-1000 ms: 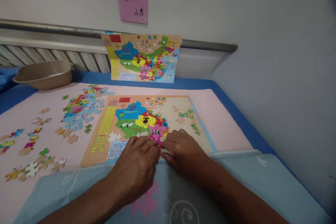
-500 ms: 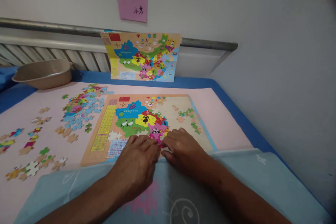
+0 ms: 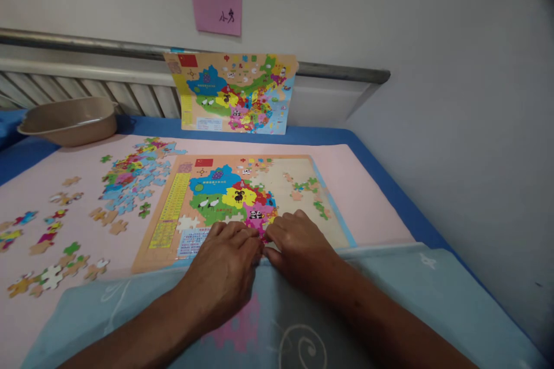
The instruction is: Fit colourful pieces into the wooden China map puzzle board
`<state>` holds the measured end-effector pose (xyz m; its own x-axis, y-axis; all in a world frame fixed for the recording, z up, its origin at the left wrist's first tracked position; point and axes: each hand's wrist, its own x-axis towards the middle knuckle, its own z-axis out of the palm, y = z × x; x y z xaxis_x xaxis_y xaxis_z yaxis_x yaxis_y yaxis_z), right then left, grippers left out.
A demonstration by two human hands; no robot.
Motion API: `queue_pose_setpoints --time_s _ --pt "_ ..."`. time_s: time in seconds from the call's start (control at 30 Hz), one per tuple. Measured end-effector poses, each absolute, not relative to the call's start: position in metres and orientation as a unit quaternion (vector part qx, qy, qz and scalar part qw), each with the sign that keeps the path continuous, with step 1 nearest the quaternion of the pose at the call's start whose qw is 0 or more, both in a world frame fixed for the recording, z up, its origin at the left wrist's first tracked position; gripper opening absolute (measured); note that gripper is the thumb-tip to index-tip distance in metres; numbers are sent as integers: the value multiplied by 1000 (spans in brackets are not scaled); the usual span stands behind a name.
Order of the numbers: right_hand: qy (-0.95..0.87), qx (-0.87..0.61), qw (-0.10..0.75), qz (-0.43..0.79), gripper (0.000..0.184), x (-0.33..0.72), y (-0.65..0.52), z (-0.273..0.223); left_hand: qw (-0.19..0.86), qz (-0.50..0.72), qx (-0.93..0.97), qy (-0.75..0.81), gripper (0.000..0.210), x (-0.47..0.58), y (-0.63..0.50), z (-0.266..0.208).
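A partly assembled map jigsaw puzzle lies flat in its tray in front of me. My left hand rests over its lower middle, fingers bent and close together. Beside it, almost touching, is my right hand, its fingers curled and the thumb near the index finger. A bit of magenta puzzle shows between the fingertips; anything held there is hidden. Just above the hands is a pink section with a panda. Several loose pieces lie on the bare right side of the tray.
A heap of loose puzzle pieces and smaller groups lie left on the pink mat. Behind, a reference map sheet leans against a metal rail. A brown basin stands back left. Blue cloth covers the near edge.
Both hands stay in nearly the same place and pose over the puzzle's lower middle. The whole view shifts very slightly; no puzzle piece visibly moves.
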<state>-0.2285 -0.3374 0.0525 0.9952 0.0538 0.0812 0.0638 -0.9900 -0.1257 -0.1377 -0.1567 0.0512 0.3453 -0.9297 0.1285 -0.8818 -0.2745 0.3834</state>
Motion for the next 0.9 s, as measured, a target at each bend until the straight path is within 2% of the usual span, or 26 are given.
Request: queue_pose_setpoints --time_s 0.3,0.57,0.9 --pt "-25 -998 41 -47 19 -227 -339 50 191 -60 798 -568 24 -138 -156 52" --pt "-28 -995 71 -63 19 -230 -340 50 188 -60 798 -569 23 -136 -157 51" --pt "-32 -997 52 -46 15 -229 -343 54 192 -54 796 -571 27 -137 -157 52"
